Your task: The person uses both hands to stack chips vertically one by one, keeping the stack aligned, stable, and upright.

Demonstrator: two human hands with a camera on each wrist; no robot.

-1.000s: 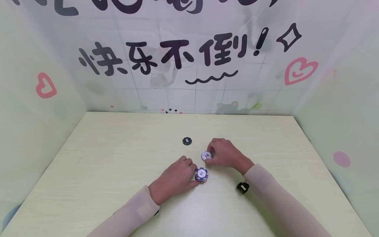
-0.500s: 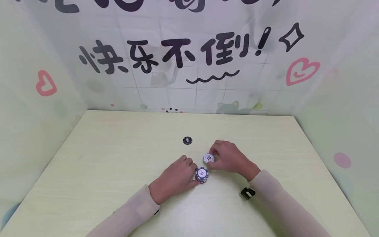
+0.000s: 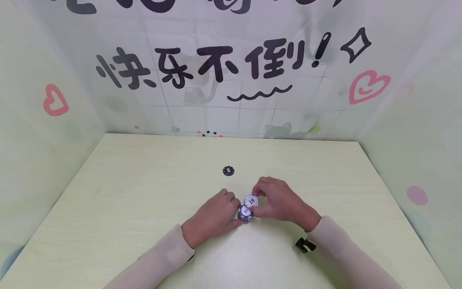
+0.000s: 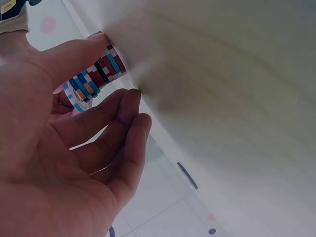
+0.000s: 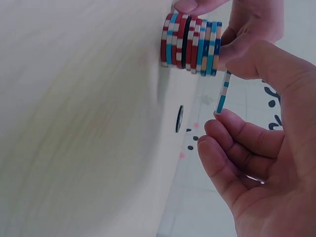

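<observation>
A tall stack of poker chips (image 3: 246,216) stands on the table, its edges red, blue, white and black in the right wrist view. My left hand (image 3: 213,218) holds the stack from the left between thumb and index finger, while its other fingers bend beside it in the left wrist view. With my right hand (image 3: 283,200) I pinch one white and light-blue chip (image 3: 250,200) marked 10 at its edge. That chip (image 5: 223,94) is just above the stack's top, overlapping its far side in the head view. Whether the two touch is unclear.
A black chip (image 3: 228,171) marked 100 lies flat on the table (image 3: 144,180), beyond the stack. Printed curtains (image 3: 216,116) close off the table's back and sides. A black strap piece (image 3: 305,245) shows under the right sleeve.
My right hand has brought the white and light-blue chip nearer the person, from beyond the stack to over its far edge. The left hand and the stack have stayed in place.
</observation>
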